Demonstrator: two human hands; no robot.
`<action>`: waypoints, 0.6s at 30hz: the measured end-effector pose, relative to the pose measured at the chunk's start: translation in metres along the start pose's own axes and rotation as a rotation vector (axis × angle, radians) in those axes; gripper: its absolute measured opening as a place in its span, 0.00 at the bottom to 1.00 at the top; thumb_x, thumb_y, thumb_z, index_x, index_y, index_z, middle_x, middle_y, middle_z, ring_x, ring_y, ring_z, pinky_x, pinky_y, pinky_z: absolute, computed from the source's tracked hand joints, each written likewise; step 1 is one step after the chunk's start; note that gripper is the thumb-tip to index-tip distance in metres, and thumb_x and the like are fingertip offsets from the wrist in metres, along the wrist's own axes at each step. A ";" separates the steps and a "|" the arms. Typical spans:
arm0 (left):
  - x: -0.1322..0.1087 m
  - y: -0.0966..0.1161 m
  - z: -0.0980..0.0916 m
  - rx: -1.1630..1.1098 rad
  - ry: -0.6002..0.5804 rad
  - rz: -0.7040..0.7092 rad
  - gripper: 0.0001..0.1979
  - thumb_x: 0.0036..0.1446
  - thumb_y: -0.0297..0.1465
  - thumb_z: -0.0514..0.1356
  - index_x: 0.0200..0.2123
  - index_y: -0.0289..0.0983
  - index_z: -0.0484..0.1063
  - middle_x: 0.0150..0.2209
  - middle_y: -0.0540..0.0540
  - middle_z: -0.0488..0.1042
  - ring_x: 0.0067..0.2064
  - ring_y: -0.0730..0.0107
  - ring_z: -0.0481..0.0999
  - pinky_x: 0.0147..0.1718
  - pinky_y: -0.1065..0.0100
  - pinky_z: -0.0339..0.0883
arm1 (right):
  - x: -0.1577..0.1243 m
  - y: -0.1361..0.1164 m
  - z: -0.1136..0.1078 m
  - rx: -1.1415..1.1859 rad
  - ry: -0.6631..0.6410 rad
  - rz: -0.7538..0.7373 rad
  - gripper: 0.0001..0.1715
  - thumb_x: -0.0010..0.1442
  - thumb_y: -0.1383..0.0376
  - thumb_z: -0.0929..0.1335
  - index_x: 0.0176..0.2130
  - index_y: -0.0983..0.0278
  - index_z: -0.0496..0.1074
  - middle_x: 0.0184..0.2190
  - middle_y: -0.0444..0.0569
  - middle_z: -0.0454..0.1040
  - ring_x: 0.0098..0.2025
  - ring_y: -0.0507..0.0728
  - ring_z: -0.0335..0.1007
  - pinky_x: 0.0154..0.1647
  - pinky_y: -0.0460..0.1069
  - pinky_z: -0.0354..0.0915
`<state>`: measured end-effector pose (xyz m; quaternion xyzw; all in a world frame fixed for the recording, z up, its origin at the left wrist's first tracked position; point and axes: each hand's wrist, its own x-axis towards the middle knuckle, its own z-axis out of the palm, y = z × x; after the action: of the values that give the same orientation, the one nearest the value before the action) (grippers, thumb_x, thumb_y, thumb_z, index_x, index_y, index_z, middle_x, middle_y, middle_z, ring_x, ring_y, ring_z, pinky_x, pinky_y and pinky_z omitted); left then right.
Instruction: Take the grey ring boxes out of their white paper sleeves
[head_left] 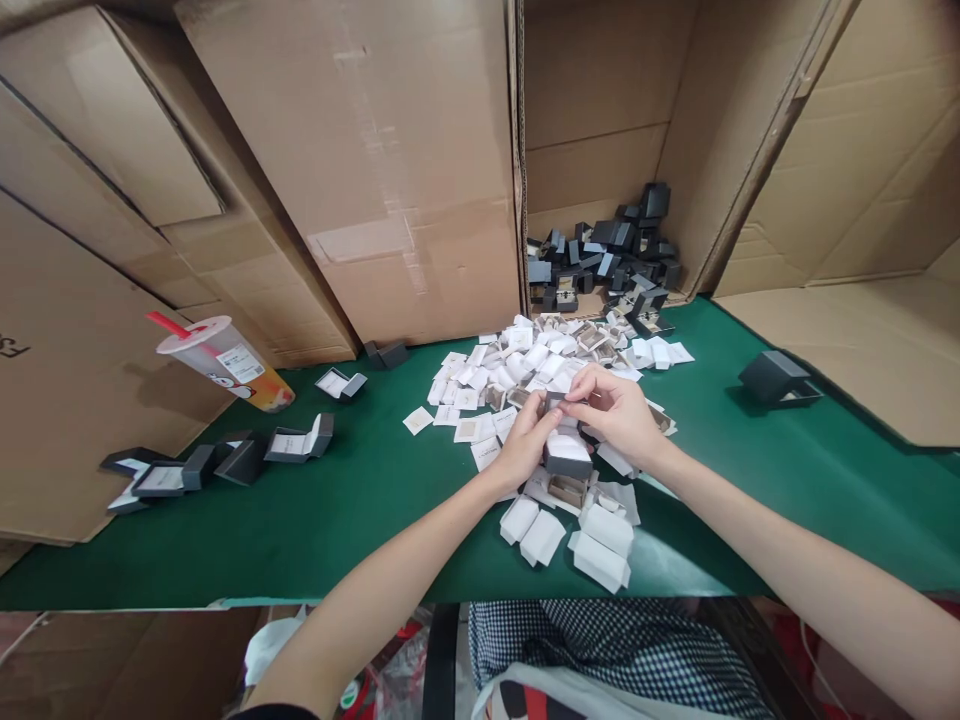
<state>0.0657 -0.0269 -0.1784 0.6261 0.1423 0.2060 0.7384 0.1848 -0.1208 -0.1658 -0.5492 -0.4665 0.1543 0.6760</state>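
Observation:
A small dark grey hinged box (568, 466) with a white inside stands open between my two hands, above the heap of white pieces. My left hand (525, 445) grips its left side, fingers closed around the edge. At its upper part, the bent fingers of my right hand (616, 412) pinch the lid edge; their tips partly hide what lies between them. Below and behind the hands spreads a pile of small white folded card inserts (517, 368). Several white inserts (602, 545) lie close to the front edge.
Several open dark boxes (241, 462) sit at the left, by a drink cup with a red straw (238, 362). One dark box (776, 378) rests at right. A large carton (607, 90) behind holds piled dark boxes (611, 250). Cardboard walls border the green table (360, 530).

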 end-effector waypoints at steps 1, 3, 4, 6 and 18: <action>0.000 0.000 0.000 0.036 0.012 0.033 0.16 0.53 0.42 0.62 0.35 0.38 0.63 0.32 0.50 0.67 0.36 0.66 0.72 0.35 0.63 0.71 | 0.000 -0.001 0.000 0.009 0.004 -0.009 0.07 0.49 0.65 0.73 0.24 0.62 0.70 0.29 0.45 0.66 0.33 0.54 0.64 0.34 0.51 0.61; 0.000 0.000 0.000 0.099 0.022 0.090 0.16 0.54 0.43 0.62 0.33 0.38 0.63 0.31 0.50 0.65 0.36 0.67 0.71 0.36 0.63 0.70 | -0.001 -0.003 0.000 -0.005 0.009 -0.044 0.07 0.49 0.67 0.72 0.24 0.62 0.70 0.29 0.45 0.66 0.33 0.54 0.64 0.33 0.51 0.61; -0.001 0.001 0.000 0.124 0.021 0.113 0.16 0.54 0.44 0.61 0.33 0.38 0.62 0.31 0.50 0.65 0.36 0.67 0.70 0.36 0.63 0.70 | -0.002 -0.005 0.000 -0.027 0.013 -0.072 0.07 0.50 0.68 0.72 0.24 0.62 0.70 0.30 0.46 0.66 0.34 0.54 0.64 0.33 0.51 0.61; -0.002 0.003 0.000 0.159 0.022 0.151 0.16 0.56 0.44 0.60 0.33 0.38 0.62 0.30 0.50 0.63 0.34 0.69 0.68 0.35 0.64 0.69 | -0.003 -0.010 -0.001 -0.086 0.017 -0.144 0.06 0.52 0.69 0.71 0.25 0.61 0.71 0.31 0.47 0.67 0.35 0.55 0.65 0.35 0.52 0.62; -0.011 0.017 -0.003 0.301 -0.014 0.253 0.08 0.60 0.35 0.55 0.36 0.38 0.59 0.31 0.51 0.62 0.31 0.74 0.62 0.30 0.72 0.60 | -0.008 -0.015 0.000 -0.294 -0.076 -0.117 0.12 0.52 0.70 0.68 0.39 0.61 0.66 0.35 0.46 0.69 0.35 0.54 0.66 0.36 0.50 0.65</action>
<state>0.0526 -0.0268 -0.1626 0.7437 0.0865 0.2694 0.6057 0.1766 -0.1318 -0.1562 -0.6079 -0.5404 0.0650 0.5781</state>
